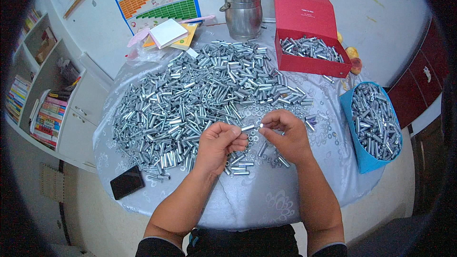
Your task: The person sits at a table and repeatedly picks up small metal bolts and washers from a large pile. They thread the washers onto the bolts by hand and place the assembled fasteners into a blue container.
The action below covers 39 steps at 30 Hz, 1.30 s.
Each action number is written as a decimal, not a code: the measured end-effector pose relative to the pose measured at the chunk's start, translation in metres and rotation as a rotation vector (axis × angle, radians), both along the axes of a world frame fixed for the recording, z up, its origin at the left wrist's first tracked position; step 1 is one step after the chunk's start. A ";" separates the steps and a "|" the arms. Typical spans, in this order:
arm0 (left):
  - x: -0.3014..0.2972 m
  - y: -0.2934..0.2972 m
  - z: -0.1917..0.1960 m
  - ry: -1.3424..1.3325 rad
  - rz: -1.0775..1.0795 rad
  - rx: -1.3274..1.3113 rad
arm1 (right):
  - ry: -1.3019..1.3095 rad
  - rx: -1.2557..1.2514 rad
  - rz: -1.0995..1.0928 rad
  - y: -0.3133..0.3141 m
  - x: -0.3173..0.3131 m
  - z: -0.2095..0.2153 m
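Observation:
Between the thumb and fingers of my left hand (220, 143) is a short silvery metal tube (248, 127), pointing right. My right hand (287, 137) faces it with thumb and fingertips pinched on a small bright piece (261, 125), too small to name. A narrow gap separates the two pieces. Behind and left of my hands spreads a big heap of loose metal tubes (166, 102). Under my hands lie several more tubes (242, 167), and small washers (328, 126) are scattered to the right.
A red box (309, 66) of metal parts stands open at the back right, with a blue bin (350, 119) of bolt-like parts nearer. A steel pot (243, 14) and notebooks (167, 33) are at the back. A black phone (127, 182) lies at the table's (257, 204) front left.

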State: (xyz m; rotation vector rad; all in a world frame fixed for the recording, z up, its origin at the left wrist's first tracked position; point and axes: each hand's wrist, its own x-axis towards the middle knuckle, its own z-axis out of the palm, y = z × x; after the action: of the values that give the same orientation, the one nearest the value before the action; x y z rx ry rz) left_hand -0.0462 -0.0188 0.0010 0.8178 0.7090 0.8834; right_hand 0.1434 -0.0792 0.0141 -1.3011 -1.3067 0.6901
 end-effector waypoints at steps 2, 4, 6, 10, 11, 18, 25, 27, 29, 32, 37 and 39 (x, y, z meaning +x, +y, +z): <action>-0.001 0.001 -0.002 0.006 0.000 0.013 | -0.058 0.034 0.002 0.000 0.001 0.000; -0.001 0.001 -0.002 0.007 -0.001 0.022 | -0.059 0.046 0.011 0.000 0.001 -0.001; -0.002 0.001 -0.001 0.004 -0.003 0.028 | -0.010 0.015 0.018 0.000 0.001 -0.002; -0.002 0.001 0.000 0.000 -0.009 0.027 | 0.108 -0.096 0.051 -0.001 0.002 -0.002; -0.002 0.002 -0.001 -0.004 -0.012 0.030 | 0.102 -0.081 0.057 0.000 0.002 -0.004; -0.003 0.001 0.001 0.003 -0.021 0.056 | 0.132 -0.103 0.057 0.002 -0.001 -0.009; -0.001 -0.001 -0.002 0.039 -0.035 0.101 | 0.018 -0.351 -0.063 0.003 -0.007 -0.011; -0.001 -0.001 -0.002 0.031 -0.032 0.091 | 0.032 -0.251 -0.114 0.002 -0.008 -0.004; -0.001 0.001 -0.003 0.029 -0.010 0.076 | 0.061 -0.160 -0.107 0.002 -0.010 -0.002; -0.001 0.001 -0.004 0.018 -0.007 0.072 | 0.030 -0.126 -0.038 0.000 -0.008 -0.002; -0.001 0.000 -0.002 0.017 -0.018 0.081 | 0.008 -0.295 -0.042 0.000 -0.002 -0.004; -0.001 0.001 -0.003 0.015 -0.011 0.071 | 0.079 -0.189 -0.002 0.000 -0.007 -0.002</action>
State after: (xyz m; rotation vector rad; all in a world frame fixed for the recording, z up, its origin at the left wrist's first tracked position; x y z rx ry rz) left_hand -0.0475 -0.0175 -0.0017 0.8916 0.6885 0.8982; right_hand 0.1365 -0.0791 0.0126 -1.4108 -1.1988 0.8717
